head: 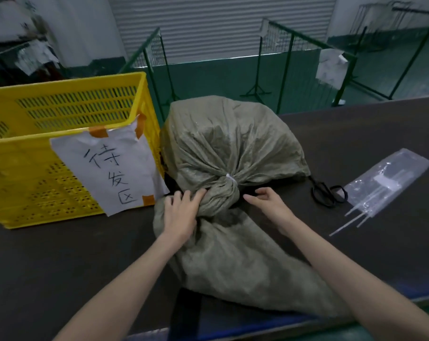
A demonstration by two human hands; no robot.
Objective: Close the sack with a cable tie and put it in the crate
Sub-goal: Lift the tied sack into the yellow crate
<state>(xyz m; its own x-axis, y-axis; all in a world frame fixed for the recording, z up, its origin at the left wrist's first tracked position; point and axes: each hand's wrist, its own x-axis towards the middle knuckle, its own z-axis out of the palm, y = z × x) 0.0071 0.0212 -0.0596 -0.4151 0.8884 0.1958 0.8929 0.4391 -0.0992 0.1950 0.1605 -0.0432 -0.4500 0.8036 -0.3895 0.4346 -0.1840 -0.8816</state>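
A stuffed grey-green woven sack (pixel 233 143) lies on the dark table, its neck gathered toward me and cinched by a white cable tie (pixel 230 178). My left hand (pixel 181 212) presses on the bunched neck just below the tie, fingers curled onto the fabric. My right hand (pixel 267 200) hovers just right of the neck with its fingers loosely bent, holding nothing. The loose mouth of the sack spreads out toward the table's near edge. A yellow slatted crate (pixel 68 104) stands to the left, touching the sack.
Black scissors (pixel 326 193) lie right of the sack. A clear plastic bag of white cable ties (pixel 380 188) lies farther right. A taped paper sign (pixel 110 166) hangs on the crate's front. Green wire fence panels (pixel 292 45) stand behind the table.
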